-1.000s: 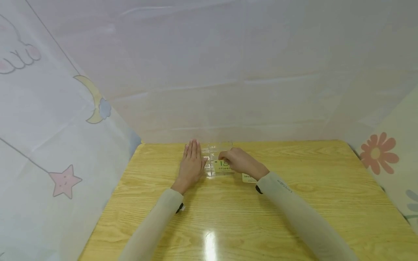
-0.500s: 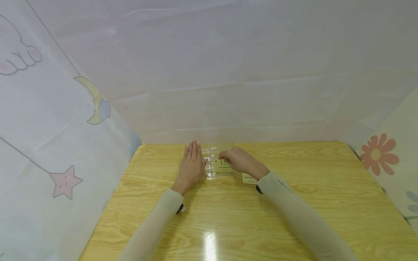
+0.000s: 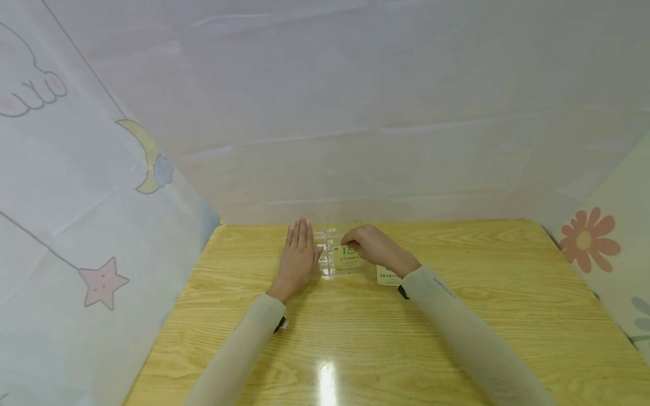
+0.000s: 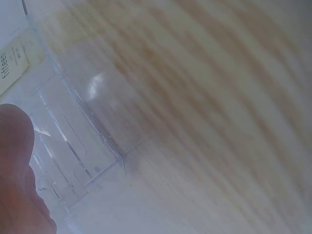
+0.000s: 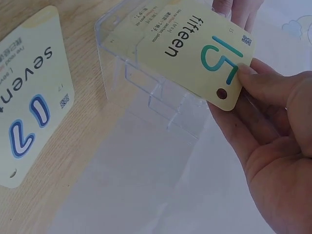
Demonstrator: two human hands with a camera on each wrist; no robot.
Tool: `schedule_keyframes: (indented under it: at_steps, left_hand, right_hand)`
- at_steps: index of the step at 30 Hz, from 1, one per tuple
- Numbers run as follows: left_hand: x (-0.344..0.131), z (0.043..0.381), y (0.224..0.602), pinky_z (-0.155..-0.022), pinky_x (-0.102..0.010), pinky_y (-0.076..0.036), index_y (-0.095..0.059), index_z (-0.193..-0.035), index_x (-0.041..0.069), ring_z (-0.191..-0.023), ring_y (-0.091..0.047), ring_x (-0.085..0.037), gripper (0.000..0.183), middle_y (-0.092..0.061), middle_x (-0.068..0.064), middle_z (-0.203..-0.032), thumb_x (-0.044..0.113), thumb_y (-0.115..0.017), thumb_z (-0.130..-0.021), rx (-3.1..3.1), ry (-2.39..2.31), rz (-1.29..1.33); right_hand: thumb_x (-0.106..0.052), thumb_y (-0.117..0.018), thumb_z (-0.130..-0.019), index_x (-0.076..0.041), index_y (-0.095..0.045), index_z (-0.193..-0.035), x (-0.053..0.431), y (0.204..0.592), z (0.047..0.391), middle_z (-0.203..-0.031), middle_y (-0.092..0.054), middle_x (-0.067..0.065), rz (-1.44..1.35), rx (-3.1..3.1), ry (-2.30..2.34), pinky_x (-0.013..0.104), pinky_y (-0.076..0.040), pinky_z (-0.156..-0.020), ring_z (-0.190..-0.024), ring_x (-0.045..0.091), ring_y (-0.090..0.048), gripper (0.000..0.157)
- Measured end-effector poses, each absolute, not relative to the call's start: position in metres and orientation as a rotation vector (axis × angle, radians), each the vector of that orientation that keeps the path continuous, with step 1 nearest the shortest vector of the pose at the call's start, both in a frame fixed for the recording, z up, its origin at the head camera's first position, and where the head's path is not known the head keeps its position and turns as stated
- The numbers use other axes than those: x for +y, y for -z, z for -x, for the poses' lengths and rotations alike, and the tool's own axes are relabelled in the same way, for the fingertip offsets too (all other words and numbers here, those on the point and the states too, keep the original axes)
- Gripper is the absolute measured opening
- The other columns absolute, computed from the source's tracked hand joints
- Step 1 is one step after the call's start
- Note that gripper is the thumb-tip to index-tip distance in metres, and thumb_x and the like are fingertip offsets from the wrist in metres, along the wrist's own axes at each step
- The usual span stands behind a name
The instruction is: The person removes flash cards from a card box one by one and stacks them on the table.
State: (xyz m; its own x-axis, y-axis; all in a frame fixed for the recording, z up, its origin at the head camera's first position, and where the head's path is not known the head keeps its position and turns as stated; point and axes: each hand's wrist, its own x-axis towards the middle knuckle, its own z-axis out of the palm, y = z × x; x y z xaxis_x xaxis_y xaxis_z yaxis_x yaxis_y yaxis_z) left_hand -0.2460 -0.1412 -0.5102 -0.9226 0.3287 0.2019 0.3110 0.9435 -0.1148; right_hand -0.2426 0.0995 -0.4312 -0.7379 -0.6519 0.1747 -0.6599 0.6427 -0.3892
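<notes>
A cream card printed with a green-blue 15 and "fifteen" is pinched by my right hand, thumb on its front near the punched hole. The card's far part reaches into a clear plastic tiered rack, tilted against it. My left hand lies flat at the rack's left side, fingers straight and together. In the left wrist view, the thumb overlaps the rack's clear ridges. Under my right wrist, a second card with a blue 17 lies on the table, partly covered in the head view.
The wood-grain table stretches toward me, with a bright glare spot. A pale cloth wall rises right behind the rack. Printed side cloths with a star and a flower flank the table.
My right hand has risen slightly, away from me, and more of the 15 card and the 17 card shows. The left hand stays in place.
</notes>
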Motion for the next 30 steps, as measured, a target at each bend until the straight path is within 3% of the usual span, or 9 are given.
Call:
schedule_keyframes:
  at_steps: [10, 18, 30]
  left_hand:
    - [-0.142, 0.245, 0.509, -0.137, -0.049, -0.009, -0.011, -0.166, -0.007, -0.166, -0.007, -0.037, 0.075, -0.009, -0.026, -0.176, 0.042, -0.036, -0.115, -2.886, -0.112, 0.484]
    - [-0.142, 0.245, 0.508, -0.137, -0.049, -0.008, -0.011, -0.166, -0.007, -0.166, -0.006, -0.037, 0.075, -0.006, -0.026, -0.176, 0.043, -0.034, -0.115, -2.895, -0.122, 0.482]
    - [-0.141, 0.247, 0.508, -0.137, -0.050, -0.012, -0.014, -0.165, -0.007, -0.165, -0.014, -0.040, 0.074, -0.014, -0.027, -0.175, 0.042, -0.037, -0.114, -2.886, -0.110, 0.484]
  right_hand:
    - [-0.003, -0.066, -0.101, -0.006, -0.080, -0.118, 0.105, 0.429, 0.252, -0.113, -0.081, 0.011, -1.090, -2.793, -0.779, 0.038, -0.065, -0.090, -0.102, 0.026, -0.079, 0.022]
    - [-0.002, -0.066, -0.101, -0.006, -0.080, -0.120, 0.115, 0.423, 0.257, -0.116, -0.081, 0.012, -1.060, -2.814, -0.900, 0.040, -0.065, -0.093, -0.107, 0.029, -0.078, 0.023]
    - [-0.006, -0.069, -0.101, -0.011, -0.081, -0.120, 0.132, 0.419, 0.263, -0.116, -0.081, 0.011, -0.972, -2.899, -1.042, 0.039, -0.065, -0.089, -0.104, 0.026, -0.078, 0.023]
